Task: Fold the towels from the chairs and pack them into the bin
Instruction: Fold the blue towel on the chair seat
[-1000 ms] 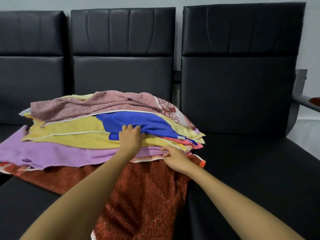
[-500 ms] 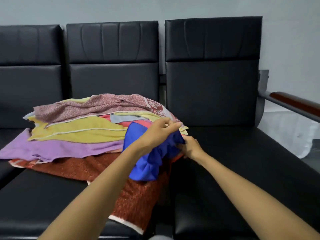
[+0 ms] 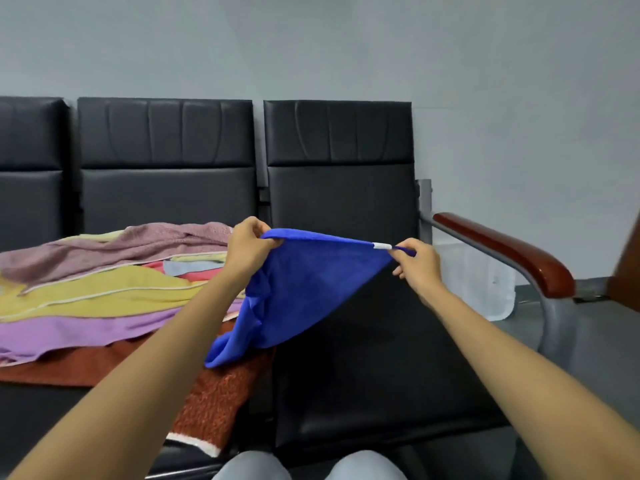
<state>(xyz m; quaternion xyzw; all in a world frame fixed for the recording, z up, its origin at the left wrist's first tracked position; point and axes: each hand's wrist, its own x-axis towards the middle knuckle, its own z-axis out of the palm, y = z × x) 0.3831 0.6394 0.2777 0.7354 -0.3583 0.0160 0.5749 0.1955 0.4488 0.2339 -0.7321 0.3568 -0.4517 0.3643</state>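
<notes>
A blue towel [image 3: 304, 292] hangs stretched in the air above the right black chair seat [image 3: 381, 368]. My left hand [image 3: 247, 245] pinches its upper left corner. My right hand [image 3: 417, 263] pinches the other top corner, beside a small white tag. The towel's lower end droops onto the rust-red towel [image 3: 214, 407]. A pile of towels [image 3: 104, 289] lies on the middle chair: mauve on top, then yellow, pink, pale blue, lilac and the rust-red one at the bottom. No bin is in view.
Three black padded chairs stand in a row against a grey wall. A wooden armrest [image 3: 505, 252] on a metal frame sits at the right. A white sheet [image 3: 481, 282] lies on the floor behind it. My knees [image 3: 308, 465] show at the bottom edge.
The blue towel came out of the pile, was lifted and is now spread between both hands over the right chair. The view has tilted upward.
</notes>
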